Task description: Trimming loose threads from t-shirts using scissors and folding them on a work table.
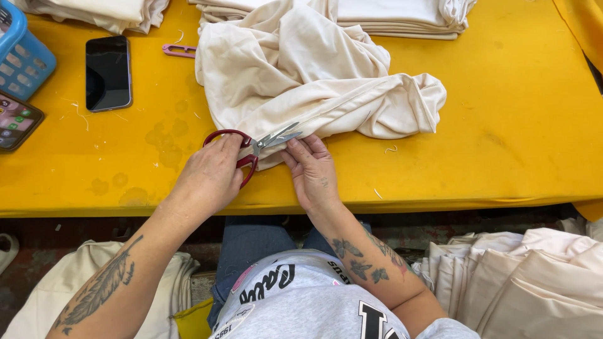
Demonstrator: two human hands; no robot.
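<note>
The cream cloth (pixel 301 75) lies bunched on the yellow table (pixel 515 125), its seamed lower edge running toward me, right at my fingertips. It looks light, limp and a little slippery to me, the kind of fabric that slides and folds over itself, so I judge the firm place to take it is along that stitched edge, pinned flat against the tabletop near the blades. My right hand (pixel 312 171) does just that: its fingers lie stretched out and pressed on the edge, not closed around anything. My left hand (pixel 210 174) is curled through the red handles of the scissors (pixel 254 145), gripping them, with the steel blades slightly parted at the cloth's edge. The scissors seem stiff and solid against such soft stuff. Farther out lie a dark phone (pixel 108 72), a small pink clipper (pixel 179 50), a blue basket (pixel 22 53), and folded cream stacks (pixel 402 16) along the far side of the table.
</note>
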